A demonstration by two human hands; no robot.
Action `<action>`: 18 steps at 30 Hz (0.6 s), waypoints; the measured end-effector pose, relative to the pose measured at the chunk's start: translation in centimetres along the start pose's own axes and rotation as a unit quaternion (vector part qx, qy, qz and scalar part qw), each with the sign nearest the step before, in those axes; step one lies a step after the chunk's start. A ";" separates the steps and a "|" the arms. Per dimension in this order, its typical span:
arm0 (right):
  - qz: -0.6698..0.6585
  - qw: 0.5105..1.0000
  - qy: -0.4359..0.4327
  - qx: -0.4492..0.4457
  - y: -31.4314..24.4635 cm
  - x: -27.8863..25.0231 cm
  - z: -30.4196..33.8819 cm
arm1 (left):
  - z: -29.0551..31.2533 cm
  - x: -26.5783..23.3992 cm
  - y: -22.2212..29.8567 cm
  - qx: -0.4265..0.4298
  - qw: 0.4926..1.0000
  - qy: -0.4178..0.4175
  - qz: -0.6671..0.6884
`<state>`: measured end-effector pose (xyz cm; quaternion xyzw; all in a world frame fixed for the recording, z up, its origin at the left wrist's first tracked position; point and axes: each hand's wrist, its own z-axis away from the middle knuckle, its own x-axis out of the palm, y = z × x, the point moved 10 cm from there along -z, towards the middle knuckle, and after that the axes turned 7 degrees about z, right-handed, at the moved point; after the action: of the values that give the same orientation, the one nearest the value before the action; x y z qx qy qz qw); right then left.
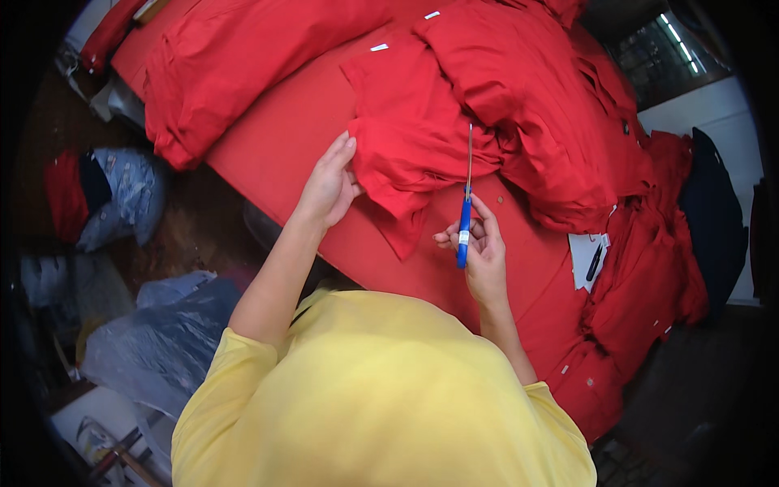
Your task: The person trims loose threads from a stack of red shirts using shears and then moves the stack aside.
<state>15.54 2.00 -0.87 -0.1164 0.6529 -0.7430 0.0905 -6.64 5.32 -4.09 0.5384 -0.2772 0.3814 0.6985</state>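
Observation:
My left hand [326, 185] is at the left edge of a rumpled red garment [406, 154], its fingers stretched out and apart from the thumb, with the fingertips touching the cloth. My right hand [485, 252] grips a slim cutting tool, apparently scissors [465, 227], by blue handles with a pale band. The narrow metal blade points away from me, over the right part of that garment; I cannot make out whether the blades are apart. Loose folds of the garment hang toward me between both hands.
Piles of red garments lie at the far left [235, 65] and right [535, 105] of the red-covered table [304, 134]. A white card with a black pen-like item [595, 264] sits at the right. Plastic bags [162, 341] stand low on the left, beside the table edge.

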 end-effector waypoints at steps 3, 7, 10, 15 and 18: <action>0.000 1.000 0.018 0.021 0.9 -0.3 0.7 | 0.2 -0.5 -0.8 -0.058 0.998 0.023 0.004; -0.015 0.999 0.032 0.041 1.8 0.0 1.6 | 0.4 0.2 -1.3 -0.056 0.997 -0.010 -0.054; -0.032 0.998 0.046 0.032 1.1 0.9 1.9 | 3.1 3.3 -5.0 -0.159 0.984 -0.075 -0.029; 0.049 0.994 0.094 0.011 -1.3 -0.1 2.9 | 5.6 4.4 -10.6 -0.230 0.942 -0.147 -0.195; 0.100 0.991 0.063 0.066 -1.9 -2.4 5.1 | 3.8 4.7 -11.2 -0.267 0.952 -0.121 -0.082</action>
<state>19.31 -1.88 1.48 0.0028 0.6152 -0.7775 0.1302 5.36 1.31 -5.40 0.3952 -0.4067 0.1668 0.8066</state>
